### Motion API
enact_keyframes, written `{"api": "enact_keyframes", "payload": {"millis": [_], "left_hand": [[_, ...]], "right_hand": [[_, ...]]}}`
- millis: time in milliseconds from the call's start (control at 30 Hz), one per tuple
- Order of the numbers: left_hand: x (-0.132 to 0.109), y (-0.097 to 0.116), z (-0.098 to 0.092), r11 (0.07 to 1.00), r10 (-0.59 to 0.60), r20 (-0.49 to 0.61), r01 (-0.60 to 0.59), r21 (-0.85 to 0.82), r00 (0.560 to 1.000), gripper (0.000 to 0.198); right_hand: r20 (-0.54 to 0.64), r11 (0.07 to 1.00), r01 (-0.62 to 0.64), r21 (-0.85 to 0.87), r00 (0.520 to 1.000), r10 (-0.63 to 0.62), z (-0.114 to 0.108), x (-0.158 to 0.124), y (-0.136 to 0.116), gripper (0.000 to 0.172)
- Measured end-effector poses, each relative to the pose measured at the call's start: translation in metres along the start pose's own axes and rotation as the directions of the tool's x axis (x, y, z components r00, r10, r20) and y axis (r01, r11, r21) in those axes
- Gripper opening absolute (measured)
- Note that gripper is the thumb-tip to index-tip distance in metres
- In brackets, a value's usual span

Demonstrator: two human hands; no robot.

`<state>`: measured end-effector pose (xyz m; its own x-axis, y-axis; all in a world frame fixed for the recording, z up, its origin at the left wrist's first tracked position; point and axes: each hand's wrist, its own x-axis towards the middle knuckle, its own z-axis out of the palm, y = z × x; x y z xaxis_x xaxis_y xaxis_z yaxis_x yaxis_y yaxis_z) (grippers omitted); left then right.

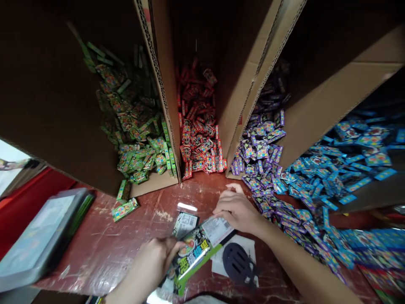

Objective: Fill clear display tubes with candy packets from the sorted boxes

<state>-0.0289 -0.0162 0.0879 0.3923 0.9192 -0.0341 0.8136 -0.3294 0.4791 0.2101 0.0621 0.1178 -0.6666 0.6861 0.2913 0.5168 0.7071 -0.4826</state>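
Note:
A glossy black-and-green printed package (196, 253) with large coloured lettering and a white label lies slanted in front of me. My left hand (158, 255) grips its lower left side with the thumb on top. My right hand (236, 209) is curled over its upper right end, by the label. Just behind it lies a smaller labelled pack (185, 223), partly covered by the package. To its right, a dark round slotted plastic piece (236, 261) rests on white paper (251, 245).
Tall open cardboard boxes (164, 84) hold small green packets (139, 156), red packets (202, 143), purple packets (259, 143) and blue packets (341, 152). Purple and blue ones spill onto the red table (145, 228). A clear plastic container (41, 236) stands left. Two green packets lie before the left box.

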Motion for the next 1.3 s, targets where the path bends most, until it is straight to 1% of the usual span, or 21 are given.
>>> {"api": "enact_keyframes", "payload": {"millis": [133, 233, 300, 333, 367, 400, 433, 467, 500, 567, 600, 667, 700, 767, 833, 900, 1033, 1100, 1167, 1233, 1300], "left_hand": [[-0.013, -0.012, -0.003, 0.999, 0.000, 0.053, 0.001, -0.032, 0.999, 0.033], [0.001, 0.000, -0.002, 0.998, 0.017, -0.021, -0.018, -0.064, 1.000, 0.032], [0.018, 0.014, 0.000, 0.984, 0.043, -0.076, -0.055, -0.167, 0.996, 0.030], [0.026, 0.019, 0.001, 0.971, 0.036, -0.124, -0.064, -0.231, 0.992, 0.028], [0.032, 0.024, 0.003, 0.954, 0.020, -0.180, -0.073, -0.292, 0.983, 0.028], [0.037, 0.026, 0.005, 0.937, -0.014, -0.242, -0.072, -0.342, 0.970, 0.029], [0.040, 0.027, 0.008, 0.922, -0.054, -0.299, -0.068, -0.382, 0.953, 0.029], [0.042, 0.027, 0.012, 0.906, -0.089, -0.333, -0.063, -0.420, 0.939, 0.028], [0.043, 0.027, 0.016, 0.884, -0.123, -0.344, -0.054, -0.464, 0.931, 0.028], [0.046, 0.027, 0.024, 0.797, -0.183, -0.281, -0.024, -0.603, 0.942, 0.028], [0.048, 0.029, 0.027, 0.731, -0.199, -0.219, -0.004, -0.682, 0.955, 0.027], [0.056, 0.036, 0.030, 0.604, -0.218, -0.114, 0.042, -0.796, 0.969, 0.028], [0.060, 0.041, 0.030, 0.562, -0.234, -0.090, 0.059, -0.825, 0.968, 0.028], [0.070, 0.048, 0.028, 0.517, -0.290, -0.088, 0.079, -0.852, 0.953, 0.032], [0.079, 0.050, 0.025, 0.475, -0.350, -0.097, 0.088, -0.875, 0.932, 0.037], [0.085, 0.047, 0.020, 0.436, -0.386, -0.094, 0.092, -0.895, 0.918, 0.040], [0.093, 0.034, 0.010, 0.365, -0.401, -0.036, 0.124, -0.923, 0.915, 0.040], [0.093, 0.031, 0.011, 0.376, -0.409, -0.058, 0.110, -0.920, 0.911, 0.041], [0.089, 0.032, 0.021, 0.449, -0.448, -0.141, 0.086, -0.889, 0.883, 0.043], [0.081, 0.035, 0.038, 0.527, -0.516, -0.216, 0.108, -0.843, 0.829, 0.048], [0.072, 0.037, 0.059, 0.559, -0.608, -0.251, 0.181, -0.809, 0.753, 0.055]], "right_hand": [[-0.001, 0.999, -0.047, -0.006, 0.999, 0.047, -0.008, -0.010, 0.009, 0.018], [0.003, 1.000, 0.012, 0.013, 1.000, -0.012, -0.002, -0.005, -0.009, 0.019], [-0.088, 1.000, -0.007, 0.026, 0.996, 0.009, 0.006, -0.003, -0.023, 0.015], [-0.184, 0.996, -0.082, 0.041, 0.979, 0.088, 0.011, -0.004, -0.028, 0.009], [-0.290, 0.978, -0.188, 0.086, 0.935, 0.206, 0.016, -0.006, -0.030, 0.012], [-0.359, 0.939, -0.295, 0.177, 0.869, 0.341, 0.020, -0.010, -0.030, 0.021], [-0.361, 0.876, -0.375, 0.305, 0.806, 0.470, 0.025, -0.015, -0.027, 0.028], [-0.300, 0.792, -0.419, 0.445, 0.763, 0.572, 0.029, -0.020, -0.023, 0.030], [-0.206, 0.699, -0.437, 0.566, 0.746, 0.634, 0.032, -0.025, -0.017, 0.030], [-0.072, 0.553, -0.445, 0.705, 0.730, 0.679, 0.035, -0.032, -0.007, 0.036], [-0.072, 0.529, -0.441, 0.725, 0.715, 0.695, 0.035, -0.033, -0.003, 0.039], [-0.137, 0.546, -0.425, 0.722, 0.685, 0.715, 0.030, -0.032, 0.000, 0.041], [-0.146, 0.547, -0.418, 0.725, 0.683, 0.716, 0.029, -0.030, 0.000, 0.042], [-0.084, 0.487, -0.402, 0.775, 0.699, 0.710, 0.031, -0.027, -0.003, 0.041], [0.021, 0.378, -0.390, 0.840, 0.718, 0.696, 0.044, -0.029, -0.008, 0.039], [0.102, 0.292, -0.394, 0.872, 0.728, 0.678, 0.067, -0.038, -0.014, 0.037], [0.250, 0.196, -0.488, 0.851, 0.704, 0.665, 0.107, -0.059, -0.026, 0.033], [0.210, 0.249, -0.493, 0.834, 0.700, 0.682, 0.113, -0.065, -0.029, 0.030], [0.024, 0.406, -0.443, 0.799, 0.699, 0.715, 0.111, -0.066, -0.029, 0.030], [-0.195, 0.560, -0.431, 0.708, 0.643, 0.741, 0.110, -0.063, -0.028, 0.041], [-0.299, 0.621, -0.472, 0.626, 0.590, 0.750, 0.109, -0.058, -0.027, 0.047]]}}
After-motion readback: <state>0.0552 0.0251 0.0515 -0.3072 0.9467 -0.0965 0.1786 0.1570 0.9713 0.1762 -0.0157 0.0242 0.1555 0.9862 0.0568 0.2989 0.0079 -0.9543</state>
